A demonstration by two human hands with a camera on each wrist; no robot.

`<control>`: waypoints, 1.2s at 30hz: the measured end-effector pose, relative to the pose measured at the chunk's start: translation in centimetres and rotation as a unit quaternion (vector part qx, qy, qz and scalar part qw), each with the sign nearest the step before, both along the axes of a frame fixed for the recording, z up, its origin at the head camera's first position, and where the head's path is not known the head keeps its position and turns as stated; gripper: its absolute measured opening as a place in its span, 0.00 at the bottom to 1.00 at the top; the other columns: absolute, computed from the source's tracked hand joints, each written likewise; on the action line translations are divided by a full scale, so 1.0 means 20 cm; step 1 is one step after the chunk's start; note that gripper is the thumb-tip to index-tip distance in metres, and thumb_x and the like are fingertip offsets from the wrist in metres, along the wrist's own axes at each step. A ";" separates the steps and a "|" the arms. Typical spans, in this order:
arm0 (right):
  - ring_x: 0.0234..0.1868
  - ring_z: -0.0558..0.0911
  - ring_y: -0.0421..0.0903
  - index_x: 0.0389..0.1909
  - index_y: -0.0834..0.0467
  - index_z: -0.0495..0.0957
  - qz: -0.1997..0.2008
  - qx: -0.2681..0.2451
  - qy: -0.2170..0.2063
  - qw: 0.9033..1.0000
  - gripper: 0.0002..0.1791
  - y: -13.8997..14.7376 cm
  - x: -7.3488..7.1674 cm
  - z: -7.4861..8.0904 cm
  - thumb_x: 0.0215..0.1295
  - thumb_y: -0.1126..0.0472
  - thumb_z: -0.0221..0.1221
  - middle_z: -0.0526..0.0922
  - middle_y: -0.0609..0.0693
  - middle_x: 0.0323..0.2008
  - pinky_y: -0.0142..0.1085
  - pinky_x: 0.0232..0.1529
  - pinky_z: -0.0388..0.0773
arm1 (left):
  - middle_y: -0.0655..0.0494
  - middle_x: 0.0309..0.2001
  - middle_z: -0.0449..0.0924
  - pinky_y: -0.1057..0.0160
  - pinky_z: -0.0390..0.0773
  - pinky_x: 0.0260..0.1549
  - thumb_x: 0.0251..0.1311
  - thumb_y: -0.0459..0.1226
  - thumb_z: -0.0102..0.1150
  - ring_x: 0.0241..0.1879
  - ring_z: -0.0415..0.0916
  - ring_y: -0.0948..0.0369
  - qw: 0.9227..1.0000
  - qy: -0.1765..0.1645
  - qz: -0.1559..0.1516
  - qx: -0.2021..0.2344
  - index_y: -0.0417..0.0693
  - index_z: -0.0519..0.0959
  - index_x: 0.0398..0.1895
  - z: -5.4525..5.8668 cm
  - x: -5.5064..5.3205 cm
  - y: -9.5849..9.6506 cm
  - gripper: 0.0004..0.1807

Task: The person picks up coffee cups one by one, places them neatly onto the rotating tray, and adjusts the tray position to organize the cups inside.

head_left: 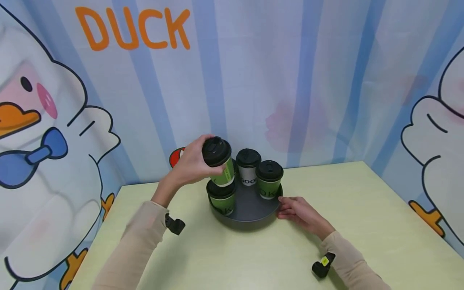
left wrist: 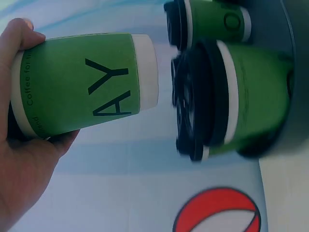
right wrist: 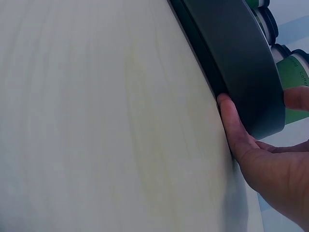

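My left hand (head_left: 192, 163) grips a green paper cup (left wrist: 79, 82) near its black lid, holding it above the dark round tray (head_left: 250, 215). In the left wrist view, the letters "AY" show on this cup, and its base is apart from the lids beside it. Directly below it in the head view stands a lidded green cup (head_left: 222, 204) on the tray's left side. A white lidded cup (head_left: 248, 176) and another green cup (head_left: 269, 187) stand farther back and right. My right hand (head_left: 299, 211) pinches the tray's right rim between thumb and fingers.
The tray rests on a pale yellow table (head_left: 203, 257). Behind it hangs a striped blue-and-white curtain (head_left: 250, 80) printed with ducks and the word "DUCK". Part of a further dark lid (head_left: 235, 165) peeks out behind the held cup.
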State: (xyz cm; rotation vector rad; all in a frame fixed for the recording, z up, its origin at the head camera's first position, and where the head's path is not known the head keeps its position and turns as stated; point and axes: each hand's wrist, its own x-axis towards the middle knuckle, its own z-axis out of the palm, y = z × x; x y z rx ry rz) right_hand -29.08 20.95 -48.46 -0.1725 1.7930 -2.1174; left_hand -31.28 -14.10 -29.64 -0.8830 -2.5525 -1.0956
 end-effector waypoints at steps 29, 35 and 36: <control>0.35 0.88 0.44 0.50 0.74 0.72 0.000 -0.010 0.002 1.000 0.18 0.01 -0.02 -0.02 0.81 0.59 0.52 0.83 0.55 0.34 0.35 0.45 0.87 | 0.44 0.67 0.66 0.50 0.76 0.63 0.54 0.50 0.72 0.60 0.71 0.51 0.985 0.000 -0.070 -0.159 0.38 0.58 0.75 -0.41 0.04 0.49 0.51; 0.35 0.87 0.44 0.52 0.76 0.70 0.000 -0.004 0.000 1.000 0.20 0.01 -0.01 -0.02 0.82 0.58 0.51 0.82 0.55 0.34 0.35 0.45 0.87 | 0.42 0.68 0.66 0.52 0.75 0.65 0.56 0.54 0.72 0.62 0.71 0.51 0.974 0.031 -0.052 -0.217 0.37 0.58 0.76 -0.45 0.06 0.51 0.52; 0.35 0.87 0.44 0.52 0.76 0.70 0.000 -0.003 0.001 1.000 0.20 0.01 -0.01 -0.01 0.82 0.58 0.51 0.82 0.55 0.34 0.35 0.45 0.87 | 0.41 0.69 0.66 0.53 0.75 0.65 0.56 0.54 0.72 0.63 0.70 0.51 0.972 0.035 -0.049 -0.225 0.36 0.58 0.76 -0.45 0.06 0.52 0.53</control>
